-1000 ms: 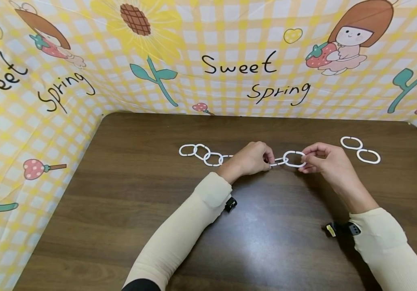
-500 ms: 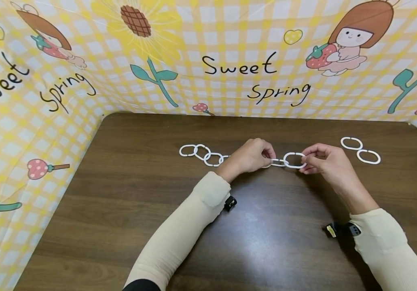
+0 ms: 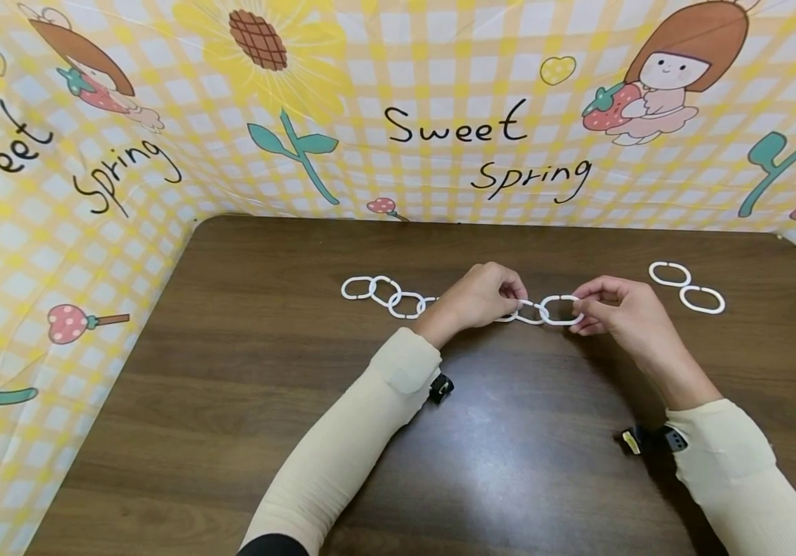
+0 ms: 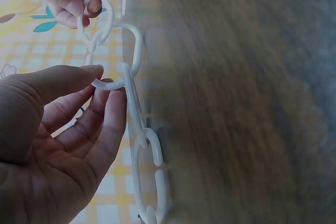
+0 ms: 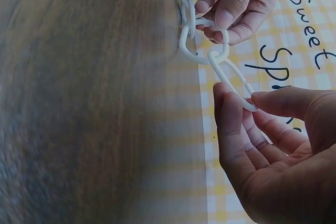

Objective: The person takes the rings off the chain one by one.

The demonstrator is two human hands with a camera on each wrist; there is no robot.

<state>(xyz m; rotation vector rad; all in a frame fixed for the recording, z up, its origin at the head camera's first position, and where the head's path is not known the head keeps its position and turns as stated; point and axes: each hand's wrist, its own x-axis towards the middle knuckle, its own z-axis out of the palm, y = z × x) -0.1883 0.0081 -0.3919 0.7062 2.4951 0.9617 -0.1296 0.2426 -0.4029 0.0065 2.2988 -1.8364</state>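
Note:
A chain of white plastic links (image 3: 408,315) runs along the far part of the table, and its left part lies on the wood. My left hand (image 3: 475,297) covers the chain's middle and pinches one link (image 4: 138,51) between thumb and fingertips. Through that link passes the right end link (image 3: 562,323), whose outer end my right hand (image 3: 616,309) pinches between thumb and fingers. In the right wrist view, the end link (image 5: 224,77) slants between both hands. Past the left fingers, more joined links (image 4: 137,177) hang on, with a gap showing in one side.
Two loose white links (image 3: 671,264) lie close together at the far right of the brown wooden table (image 3: 495,432). A yellow checked cloth (image 3: 439,69) with printed figures stands behind the table and along its left side. Both wrists wear small dark cameras (image 3: 442,388).
The link beside my left fingers has turned and shows more of its loop. The right end link has dipped slightly with my right hand. The loose links stay where they were.

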